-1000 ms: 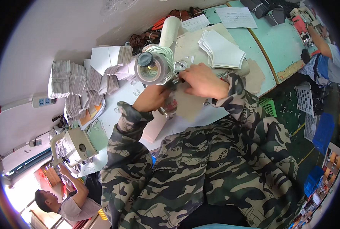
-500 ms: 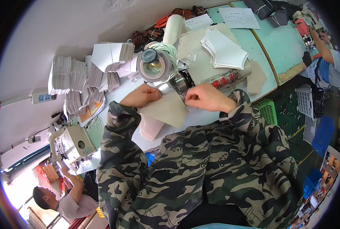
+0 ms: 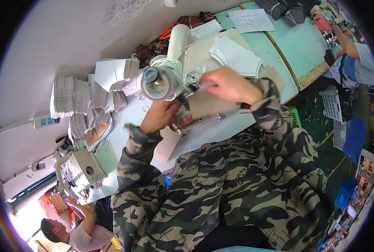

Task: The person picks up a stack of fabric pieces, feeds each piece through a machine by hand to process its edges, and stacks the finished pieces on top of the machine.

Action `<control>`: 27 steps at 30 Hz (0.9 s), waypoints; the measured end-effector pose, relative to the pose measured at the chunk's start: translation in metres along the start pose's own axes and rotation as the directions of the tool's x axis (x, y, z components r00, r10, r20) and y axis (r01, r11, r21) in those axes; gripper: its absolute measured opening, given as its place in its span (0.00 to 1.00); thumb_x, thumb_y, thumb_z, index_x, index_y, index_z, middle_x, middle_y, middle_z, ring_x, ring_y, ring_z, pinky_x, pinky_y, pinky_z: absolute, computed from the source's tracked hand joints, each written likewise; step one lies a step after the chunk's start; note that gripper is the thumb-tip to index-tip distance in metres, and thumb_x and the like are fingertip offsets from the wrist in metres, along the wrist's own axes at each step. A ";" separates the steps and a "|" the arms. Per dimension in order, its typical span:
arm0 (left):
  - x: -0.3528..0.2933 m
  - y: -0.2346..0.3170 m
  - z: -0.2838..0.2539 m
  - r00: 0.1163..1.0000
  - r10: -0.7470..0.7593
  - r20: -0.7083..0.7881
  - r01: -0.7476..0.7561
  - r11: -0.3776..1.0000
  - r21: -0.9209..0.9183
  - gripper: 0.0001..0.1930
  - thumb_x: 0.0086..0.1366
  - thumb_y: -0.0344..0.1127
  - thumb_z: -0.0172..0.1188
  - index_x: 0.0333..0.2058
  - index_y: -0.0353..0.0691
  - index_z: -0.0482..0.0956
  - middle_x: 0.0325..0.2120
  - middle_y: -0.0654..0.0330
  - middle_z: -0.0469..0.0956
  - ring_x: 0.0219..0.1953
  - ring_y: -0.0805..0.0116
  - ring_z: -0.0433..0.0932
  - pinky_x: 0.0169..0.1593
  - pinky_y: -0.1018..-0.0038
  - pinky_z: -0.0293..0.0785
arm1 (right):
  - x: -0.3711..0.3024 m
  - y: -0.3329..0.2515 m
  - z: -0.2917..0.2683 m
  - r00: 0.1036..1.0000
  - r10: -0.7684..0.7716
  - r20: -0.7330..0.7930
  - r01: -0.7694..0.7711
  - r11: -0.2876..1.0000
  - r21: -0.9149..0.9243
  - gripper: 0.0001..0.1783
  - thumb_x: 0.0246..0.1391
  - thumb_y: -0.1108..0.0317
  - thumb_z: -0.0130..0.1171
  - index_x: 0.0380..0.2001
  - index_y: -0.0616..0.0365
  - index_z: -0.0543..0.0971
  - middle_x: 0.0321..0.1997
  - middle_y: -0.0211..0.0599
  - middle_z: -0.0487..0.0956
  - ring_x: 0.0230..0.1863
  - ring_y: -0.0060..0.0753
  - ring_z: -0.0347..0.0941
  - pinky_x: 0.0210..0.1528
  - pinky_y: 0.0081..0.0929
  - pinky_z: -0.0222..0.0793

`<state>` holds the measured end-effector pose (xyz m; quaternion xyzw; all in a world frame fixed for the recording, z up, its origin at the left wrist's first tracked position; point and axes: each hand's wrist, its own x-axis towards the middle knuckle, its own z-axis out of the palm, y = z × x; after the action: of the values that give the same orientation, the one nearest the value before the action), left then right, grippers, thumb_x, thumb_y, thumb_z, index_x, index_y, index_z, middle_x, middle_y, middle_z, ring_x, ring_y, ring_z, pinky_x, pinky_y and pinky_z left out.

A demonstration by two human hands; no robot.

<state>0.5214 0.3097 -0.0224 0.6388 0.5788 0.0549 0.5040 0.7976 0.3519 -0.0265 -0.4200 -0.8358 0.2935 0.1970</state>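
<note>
In the head view, the left hand (image 3: 161, 116) lies curled against the lower left edge of a tan sheet piece (image 3: 208, 103), fingers closed on it beside the base of a sewing machine, while the right hand (image 3: 229, 85) pinches the same sheet at its upper right corner, lifted above the worktop (image 3: 279, 46). The tan sheet piece sits just right of the machine's round grey head (image 3: 159, 83), which is wound with pale cord and blocks the sight of the needle area behind it; whether the sheet is under the needle cannot be told. A white cylinder roll (image 3: 178, 40) stands up behind the machine head. To the right lies a fanned stack of white cut pieces (image 3: 237, 56), and farther back a printed paper sheet (image 3: 250, 20). On the left, several tall stacks of folded white pieces (image 3: 80, 98) crowd the wall side, some touching each other. A pinkish flat pad (image 3: 168, 145) lies below the left hand. Both forearms wear camouflage sleeves (image 3: 140, 168) that cover the near edge of the worktop. The worktop is pale green with a worn brown rim. At lower left another person's hand (image 3: 73, 203) rests by a second sewing machine (image 3: 84, 168); at upper right another person's arm (image 3: 344, 42) works at a further machine. Blue crates (image 3: 355, 138) stand on the dark floor.
</note>
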 end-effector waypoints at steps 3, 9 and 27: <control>-0.028 -0.075 0.015 0.873 0.216 -0.437 0.101 0.797 0.596 0.12 0.66 0.44 0.58 0.38 0.41 0.79 0.20 0.50 0.79 0.24 0.49 0.80 0.28 0.56 0.72 | 0.001 -0.014 -0.050 0.948 -0.106 -0.300 0.070 0.989 -0.128 0.16 0.46 0.66 0.63 0.40 0.58 0.81 0.36 0.44 0.80 0.41 0.49 0.75 0.42 0.45 0.72; -0.050 -0.143 0.062 0.982 -0.013 -0.187 0.145 0.684 0.715 0.13 0.62 0.46 0.62 0.42 0.48 0.79 0.34 0.54 0.80 0.31 0.50 0.81 0.33 0.54 0.76 | -0.041 -0.011 -0.011 0.958 -0.040 -0.285 -0.010 0.985 -0.170 0.17 0.45 0.66 0.68 0.39 0.58 0.79 0.35 0.42 0.79 0.38 0.49 0.75 0.40 0.40 0.70; -0.040 -0.010 -0.011 0.977 0.080 0.197 -0.063 0.994 -0.090 0.13 0.69 0.37 0.53 0.39 0.30 0.78 0.20 0.59 0.77 0.21 0.73 0.75 0.25 0.72 0.73 | -0.039 -0.050 0.062 0.941 0.043 0.334 -0.228 0.813 0.535 0.19 0.51 0.59 0.67 0.40 0.64 0.80 0.32 0.44 0.84 0.34 0.45 0.82 0.38 0.34 0.76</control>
<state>0.4943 0.2825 -0.0033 0.6399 0.4991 0.0324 0.5835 0.7546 0.2765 -0.0430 -0.3509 -0.6984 0.6033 0.1588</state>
